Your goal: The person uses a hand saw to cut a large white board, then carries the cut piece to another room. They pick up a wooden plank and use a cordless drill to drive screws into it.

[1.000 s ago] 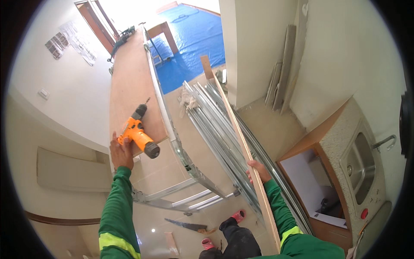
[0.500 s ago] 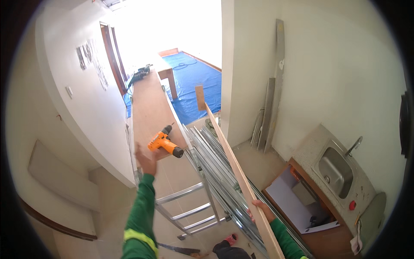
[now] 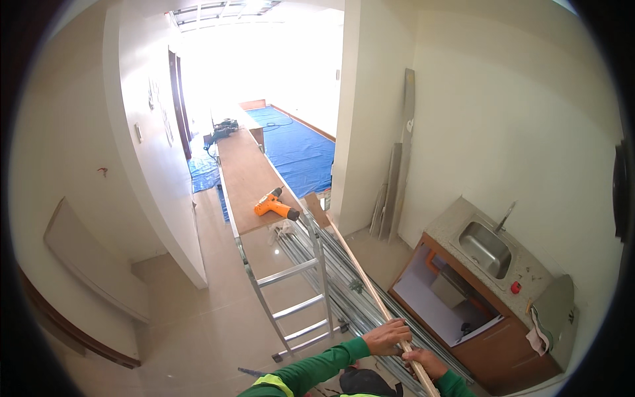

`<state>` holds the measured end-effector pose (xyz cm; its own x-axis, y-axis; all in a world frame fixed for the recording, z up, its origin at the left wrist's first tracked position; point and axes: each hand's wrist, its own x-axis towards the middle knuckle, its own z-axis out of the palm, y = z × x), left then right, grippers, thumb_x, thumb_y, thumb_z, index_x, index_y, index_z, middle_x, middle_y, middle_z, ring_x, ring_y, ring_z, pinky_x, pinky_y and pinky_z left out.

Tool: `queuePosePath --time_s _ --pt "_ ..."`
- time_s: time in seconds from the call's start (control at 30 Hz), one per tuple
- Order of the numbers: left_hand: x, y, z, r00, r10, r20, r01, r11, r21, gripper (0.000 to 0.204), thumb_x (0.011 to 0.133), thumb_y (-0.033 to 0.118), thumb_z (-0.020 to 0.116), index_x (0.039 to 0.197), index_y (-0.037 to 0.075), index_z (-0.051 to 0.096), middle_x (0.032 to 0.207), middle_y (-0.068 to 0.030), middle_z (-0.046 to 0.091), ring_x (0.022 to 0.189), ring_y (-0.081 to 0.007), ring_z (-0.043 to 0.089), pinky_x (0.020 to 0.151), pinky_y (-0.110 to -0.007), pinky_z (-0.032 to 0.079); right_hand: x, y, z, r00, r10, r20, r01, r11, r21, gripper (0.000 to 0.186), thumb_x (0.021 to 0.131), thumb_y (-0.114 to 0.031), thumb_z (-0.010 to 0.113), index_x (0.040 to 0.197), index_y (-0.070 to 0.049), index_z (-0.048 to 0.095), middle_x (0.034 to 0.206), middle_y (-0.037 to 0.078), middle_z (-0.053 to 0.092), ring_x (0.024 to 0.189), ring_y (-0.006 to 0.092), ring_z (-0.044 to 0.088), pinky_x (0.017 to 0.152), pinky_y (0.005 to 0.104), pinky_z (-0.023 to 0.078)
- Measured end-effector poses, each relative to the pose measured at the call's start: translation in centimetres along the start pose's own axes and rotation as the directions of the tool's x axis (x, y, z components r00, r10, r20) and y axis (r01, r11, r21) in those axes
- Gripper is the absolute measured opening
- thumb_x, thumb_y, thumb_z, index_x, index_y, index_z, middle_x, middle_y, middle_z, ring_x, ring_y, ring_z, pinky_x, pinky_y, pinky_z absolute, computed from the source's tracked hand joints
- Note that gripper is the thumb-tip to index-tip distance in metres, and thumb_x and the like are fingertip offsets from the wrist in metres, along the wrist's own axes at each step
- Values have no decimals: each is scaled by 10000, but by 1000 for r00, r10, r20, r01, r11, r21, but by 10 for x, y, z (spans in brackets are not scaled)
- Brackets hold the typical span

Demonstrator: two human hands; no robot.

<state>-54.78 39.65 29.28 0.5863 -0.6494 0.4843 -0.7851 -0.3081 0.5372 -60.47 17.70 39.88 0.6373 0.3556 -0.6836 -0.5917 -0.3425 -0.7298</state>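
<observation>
A long, narrow wooden strip (image 3: 360,272) slants from my body out to the far left, with a short flat wooden piece (image 3: 317,210) at its far end. My left hand (image 3: 386,336) reaches across and is closed over the strip from above. Just nearer to me, my right hand (image 3: 426,363) is closed round the same strip. The far end is low, beside the ladder platform. On that platform (image 3: 250,173) lies an orange cordless drill (image 3: 276,206), apart from both hands.
An aluminium ladder (image 3: 291,286) stands under the platform's near end. Metal channels (image 3: 344,281) lie on the floor below the strip. At right is a counter with a sink (image 3: 486,248) and an open cabinet. Long boards (image 3: 395,188) lean on the wall; blue sheeting (image 3: 297,155) covers the far floor.
My left hand has moved from beside the drill to the right, onto the strip. The strip's far end has dropped and the flat piece has turned. The view has shifted.
</observation>
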Motion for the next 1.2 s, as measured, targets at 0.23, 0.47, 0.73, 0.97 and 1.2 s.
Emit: queuePosePath --time_s 0.23,0.47,0.73,0.97,1.2 --pt "23 50 53 970 92 -223 -95 996 0 297 794 135 792 1000 112 579 956 -69 505 972 -287 550 899 -428 410 -44 23 -38 999 -35 -32 27 975 -222 565 939 -480 780 1223 -13 641 889 35 594 665 108 599 533 264 526" --pt "78 72 100 973 24 -229 -42 997 -71 342 763 118 793 1044 100 599 1045 -101 572 1062 -327 577 924 -474 408 -60 5 -134 949 313 50 -234 798 -556 946 929 -785 651 1411 26 587 1072 117 683 1045 199 694 805 358 603" --pt "164 14 135 924 -6 -383 12 1000 15 601 739 195 870 1271 104 606 1329 -192 618 1296 -454 557 1078 -622 420 -212 -231 -138 967 73 -242 -203 -349 -915 987 879 -732 715 1456 58 587 1286 329 699 1215 443 686 1037 479 551" --pt "232 11 3 815 -143 -562 171 985 -3 608 737 411 980 1099 23 682 1110 -154 670 1092 -351 607 976 -497 437 -392 -239 2 741 -658 133 -155 -361 -920 860 790 -333 910 1488 16 550 1236 232 649 1163 394 645 1030 475 507" --pt "244 1 -110 721 -229 -654 67 962 -263 777 787 615 918 1116 -55 702 928 -132 755 843 -216 715 741 -347 549 -395 -95 -92 584 -362 726 744 -119 -658 892 787 -430 960 1470 14 594 1143 200 718 1049 377 735 957 409 575"
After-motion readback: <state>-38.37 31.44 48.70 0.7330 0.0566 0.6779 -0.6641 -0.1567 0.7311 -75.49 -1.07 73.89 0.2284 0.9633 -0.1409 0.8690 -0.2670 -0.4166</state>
